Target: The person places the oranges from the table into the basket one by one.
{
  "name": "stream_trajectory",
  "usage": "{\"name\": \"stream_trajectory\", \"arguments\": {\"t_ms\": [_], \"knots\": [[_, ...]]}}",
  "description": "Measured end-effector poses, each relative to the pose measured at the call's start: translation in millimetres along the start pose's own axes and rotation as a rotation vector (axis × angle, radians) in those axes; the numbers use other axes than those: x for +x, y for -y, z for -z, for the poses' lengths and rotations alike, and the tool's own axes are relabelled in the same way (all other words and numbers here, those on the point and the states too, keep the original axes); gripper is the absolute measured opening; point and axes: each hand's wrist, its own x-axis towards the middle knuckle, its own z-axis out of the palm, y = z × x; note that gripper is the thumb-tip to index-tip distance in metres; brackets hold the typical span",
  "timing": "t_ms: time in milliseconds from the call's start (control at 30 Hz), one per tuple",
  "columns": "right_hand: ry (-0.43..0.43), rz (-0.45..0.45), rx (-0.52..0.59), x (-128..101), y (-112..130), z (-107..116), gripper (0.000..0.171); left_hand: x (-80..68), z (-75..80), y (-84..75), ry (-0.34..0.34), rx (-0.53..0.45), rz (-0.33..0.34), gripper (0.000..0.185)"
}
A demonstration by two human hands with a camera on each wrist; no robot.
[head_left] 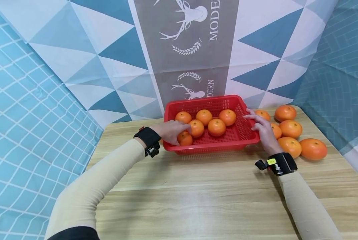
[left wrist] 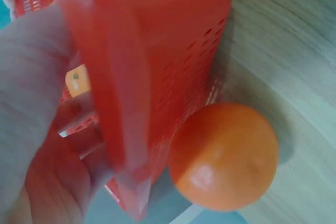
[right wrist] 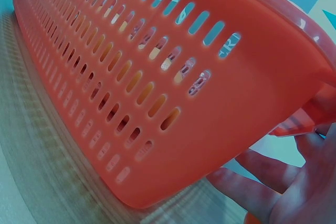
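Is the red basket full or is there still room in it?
Partly filled. The red basket holds six oranges in a single layer toward its left and back, with bare floor showing at the right front.

Both arms wear long beige sleeves [head_left: 85, 196], each wrist strapped with a black band [head_left: 148, 137], the right band yellow-tagged.

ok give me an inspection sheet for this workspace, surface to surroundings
surface: wooden table, light grain, bare in front.
job's things: red plastic basket at the far edge with six oranges inside; left-front orange under the left hand.
clutter: loose oranges on the table right of the basket, about six.
grips: left hand reaches over the basket's left rim, fingers on the left-front orange; right hand rests straight-fingered against the basket's right wall.
cables: nothing seen.
surroundings: patterned cloth backdrop with deer print; blue tiled cloth at both sides.
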Motion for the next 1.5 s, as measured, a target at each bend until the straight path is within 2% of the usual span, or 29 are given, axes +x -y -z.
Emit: {"name": "stream_trajectory", "arguments": {"t_ms": [267,367,600,767,933,1100,1367,1500], "knots": [[-0.001,-0.015,0.010,-0.8,-2.5,0.7,0.058,-8.4,13.9,0.2,-0.008,-0.034,-0.008,0.065],[-0.001,-0.018,0.009,-0.5,-3.2,0.6,0.057,-13.3,21.7,1.9,-0.037,-0.018,-0.002,0.065],[0.004,-0.016,0.010,-1.2,-2.0,1.1,0.059,-24.5,35.6,5.0,-0.107,-0.007,0.062,0.067],[0.005,-0.018,0.024,-1.5,-1.7,1.1,0.059,-30.9,33.9,9.1,-0.118,-0.001,0.076,0.068],[0.010,-0.011,0.027,-2.0,-0.9,0.7,0.059,-40.5,31.3,17.5,-0.178,-0.030,0.078,0.062],[0.012,-0.005,0.037,-1.4,-0.4,0.5,0.059,-54.2,30.8,26.4,-0.221,-0.070,0.118,0.068],[0.006,-0.003,0.026,-1.1,-0.4,0.5,0.059,-77.4,25.2,47.3,-0.275,-0.116,0.170,0.077],[0.008,0.001,0.017,-1.1,1.1,0.1,0.059,-92.6,23.7,61.5,-0.335,-0.141,0.204,0.069]]}}
